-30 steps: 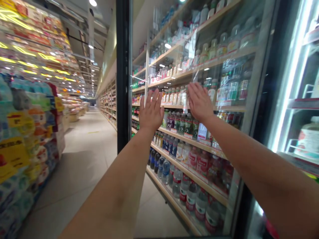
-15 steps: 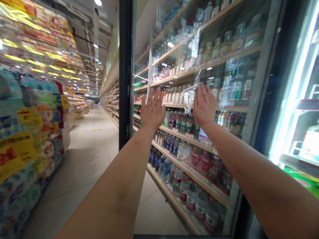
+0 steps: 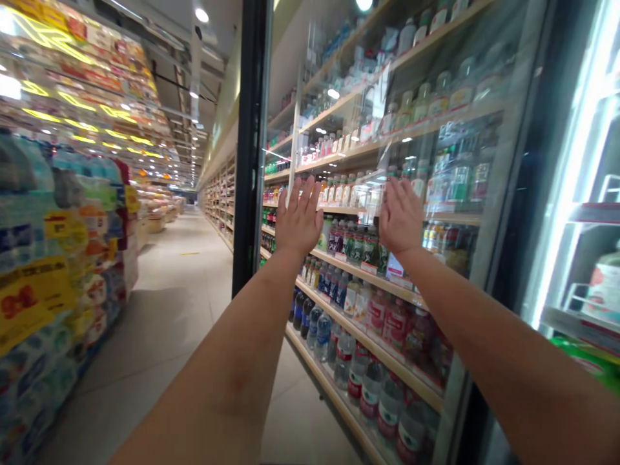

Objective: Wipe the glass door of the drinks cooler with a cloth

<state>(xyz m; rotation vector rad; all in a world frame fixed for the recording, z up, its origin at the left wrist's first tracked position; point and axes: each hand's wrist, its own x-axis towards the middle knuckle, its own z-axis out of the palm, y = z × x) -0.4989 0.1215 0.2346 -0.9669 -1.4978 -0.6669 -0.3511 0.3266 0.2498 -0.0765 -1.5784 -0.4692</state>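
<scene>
Both my arms reach forward to a glass door [image 3: 426, 39] in a dark frame [image 3: 248, 155]. My left hand [image 3: 299, 218] is raised with its fingers spread, palm toward the glass. Beside it on the right, my right hand [image 3: 401, 216] is held up flat, its fingers straight and close together. Neither hand holds anything. Whether the palms press on the glass or hover just before it I cannot tell. Through the door, wooden shelves [image 3: 372, 274] show rows of drink bottles [image 3: 394, 320], with larger bottles [image 3: 372, 384] on the lowest shelf.
At the right edge is a lit cooler interior [image 3: 566, 194] with a wire rack and products. Stacked bottled goods [image 3: 92, 226] with yellow price signs [image 3: 36, 300] line the left. A tiled aisle floor [image 3: 179, 284] runs between them into the distance.
The view has shifted slightly, so the scene sits a little lower in the picture. Both hands keep their flat pose before the glass door.
</scene>
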